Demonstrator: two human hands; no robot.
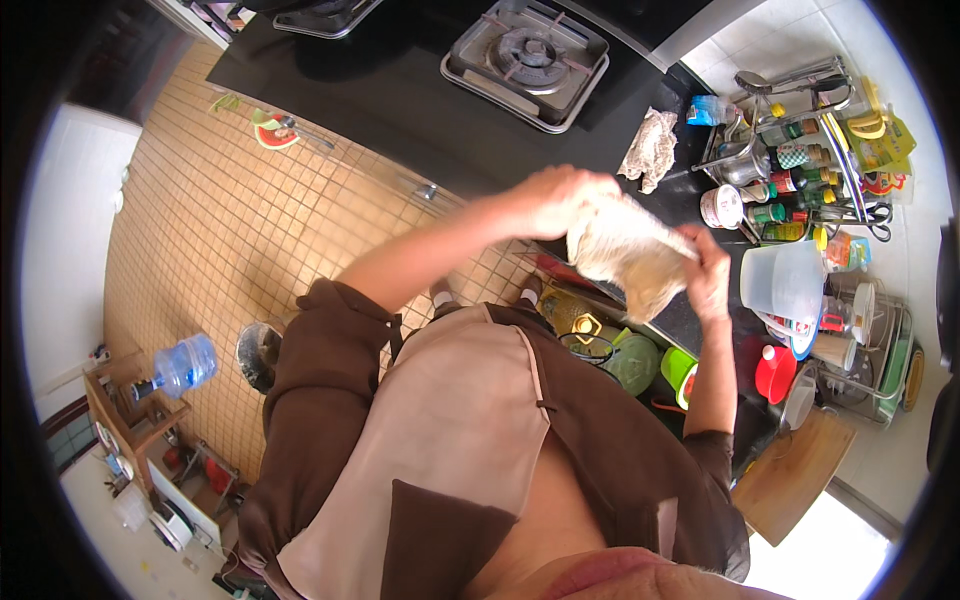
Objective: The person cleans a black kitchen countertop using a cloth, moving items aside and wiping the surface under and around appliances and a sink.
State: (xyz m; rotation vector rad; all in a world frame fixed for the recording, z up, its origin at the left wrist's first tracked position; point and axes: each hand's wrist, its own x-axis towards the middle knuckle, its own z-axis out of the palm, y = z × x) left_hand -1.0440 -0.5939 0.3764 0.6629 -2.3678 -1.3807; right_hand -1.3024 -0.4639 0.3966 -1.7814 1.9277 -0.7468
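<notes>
A damp-looking whitish-beige cloth [622, 244] hangs between my two hands above the black countertop's edge. My left hand [562, 199] grips its upper left end and is slightly blurred. The opposite end is in my right hand [706, 274], with the cloth's top edge stretched between them and the lower part drooping in folds. Just beyond lies a second crumpled, patterned cloth [649, 148] on the black countertop [375, 97], touched by neither hand. A white tub [721, 207] stands on the counter near my right hand.
A gas stove [529, 60] is set into the counter ahead. Along the right wall are a rack of bottles [795, 169], a translucent plastic container [781, 281], a red container [776, 373] and a wooden board [796, 476]. An open drawer or door front with a green container [679, 375] lies below.
</notes>
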